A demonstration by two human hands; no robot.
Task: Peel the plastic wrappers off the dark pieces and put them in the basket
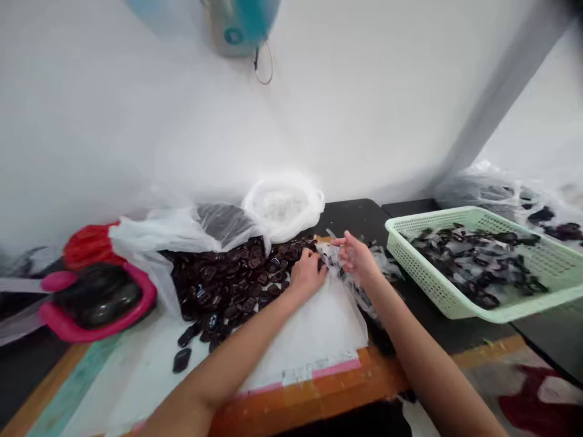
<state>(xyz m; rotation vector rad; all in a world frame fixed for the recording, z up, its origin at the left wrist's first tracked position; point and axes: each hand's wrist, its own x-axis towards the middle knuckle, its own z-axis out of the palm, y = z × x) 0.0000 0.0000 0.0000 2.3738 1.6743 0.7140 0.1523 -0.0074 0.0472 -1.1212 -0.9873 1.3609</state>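
Observation:
My left hand [308,272] rests at the right end of a heap of dark, shiny, flat pieces [228,279], its fingers curled down. What those fingers hold, if anything, is hidden. Just to the right, my right hand [359,258] hovers with its fingers loosely bent and apart, palm turned left. A thin translucent strip [331,233] lies by its fingertips; I cannot tell whether they touch. Below and behind this hand are crumpled clear plastic bits [387,264]. White sheeting [314,328] covers the work surface under both hands.
A pale green basket [437,291] at right holds dark pieces mixed with clear plastic. Behind the heap stands a white bag-lined container [282,209]. At left are a pink-rimmed container [98,331] and a red bag [91,246]. A teal object [246,27] hangs on the wall.

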